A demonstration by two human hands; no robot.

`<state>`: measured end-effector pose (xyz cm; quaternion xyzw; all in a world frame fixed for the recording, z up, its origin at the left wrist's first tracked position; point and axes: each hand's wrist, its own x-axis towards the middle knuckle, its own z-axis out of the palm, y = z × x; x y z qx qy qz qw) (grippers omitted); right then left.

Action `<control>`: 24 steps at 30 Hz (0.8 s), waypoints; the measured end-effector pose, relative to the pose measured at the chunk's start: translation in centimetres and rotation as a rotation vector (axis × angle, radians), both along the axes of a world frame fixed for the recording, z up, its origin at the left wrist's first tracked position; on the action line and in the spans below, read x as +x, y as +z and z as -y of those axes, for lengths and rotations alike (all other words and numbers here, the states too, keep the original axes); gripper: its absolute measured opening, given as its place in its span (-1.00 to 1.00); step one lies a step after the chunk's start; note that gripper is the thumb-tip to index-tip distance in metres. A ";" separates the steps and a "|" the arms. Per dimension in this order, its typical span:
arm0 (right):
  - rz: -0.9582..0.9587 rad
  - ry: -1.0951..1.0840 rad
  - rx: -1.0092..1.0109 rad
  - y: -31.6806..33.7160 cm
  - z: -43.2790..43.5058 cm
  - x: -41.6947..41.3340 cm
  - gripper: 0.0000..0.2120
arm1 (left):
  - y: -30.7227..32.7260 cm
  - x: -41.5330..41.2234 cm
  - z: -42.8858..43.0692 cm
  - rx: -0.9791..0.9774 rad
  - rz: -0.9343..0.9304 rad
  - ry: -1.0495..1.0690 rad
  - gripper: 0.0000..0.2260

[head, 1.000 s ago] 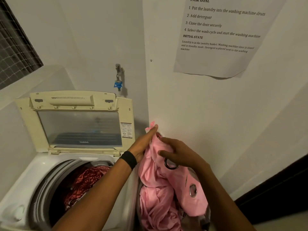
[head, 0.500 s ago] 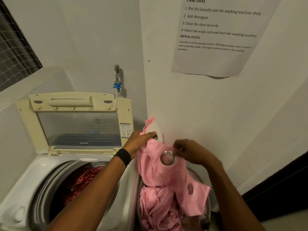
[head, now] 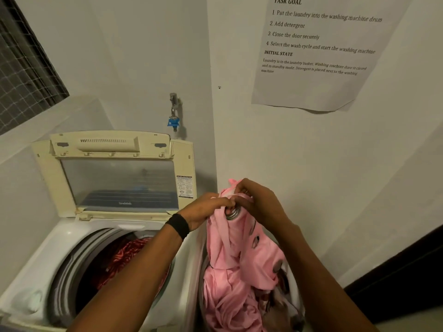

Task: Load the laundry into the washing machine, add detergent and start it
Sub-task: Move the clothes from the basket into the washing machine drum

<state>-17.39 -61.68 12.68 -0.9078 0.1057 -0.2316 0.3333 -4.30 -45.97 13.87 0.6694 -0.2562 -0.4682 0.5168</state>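
A pink curtain with metal eyelets hangs out of the laundry basket to the right of the washing machine. My left hand and my right hand both grip its gathered top edge, close together, above the basket. The top-loading washing machine stands at the left with its lid raised. A red patterned cloth lies in the drum. My left forearm crosses over the drum's right side.
A tap with a blue fitting sticks out of the wall behind the machine. A printed task sheet hangs on the right wall. A meshed window is at the upper left. A dark door or panel is at the lower right.
My right hand has moved up and left to meet my left hand, bunching the curtain's top edge. The spread eyelet section has folded together and the curtain hangs narrower.
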 end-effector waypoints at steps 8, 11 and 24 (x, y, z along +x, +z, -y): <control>-0.597 0.064 0.146 -4.2 2.2 -3.4 -0.53 | 0.3 1.8 0.0 -0.072 -0.077 0.259 -0.56; -0.487 -0.066 0.178 -4.0 2.9 -4.6 -0.44 | 0.1 1.9 0.2 0.031 0.074 0.363 -0.60; -0.367 -0.015 -0.086 -1.1 -3.1 -1.4 -0.61 | -0.2 -1.9 2.2 0.047 -0.051 0.343 -0.67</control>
